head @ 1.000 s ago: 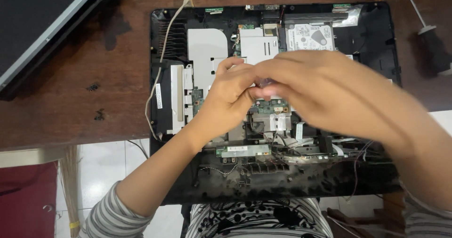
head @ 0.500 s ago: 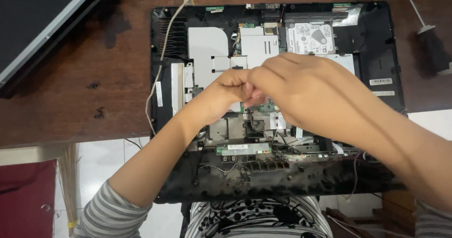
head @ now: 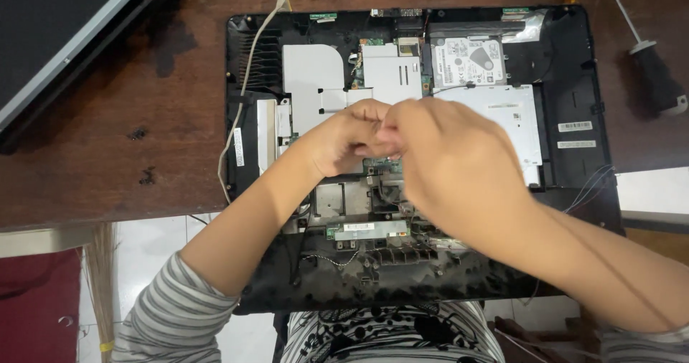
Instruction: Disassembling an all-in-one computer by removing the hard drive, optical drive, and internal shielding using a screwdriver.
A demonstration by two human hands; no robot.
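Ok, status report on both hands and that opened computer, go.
Left hand and right hand meet fingertip to fingertip over the opened computer, above the small green board. Whatever they pinch is hidden. Screwdriver lies clear, far right.

The left hand [head: 343,139] and right hand [head: 448,163] meet over the middle of the opened computer case [head: 588,76], hiding whatever their fingers [head: 373,112] pinch. The screwdriver [head: 649,62] at the bench's right edge is cut off.
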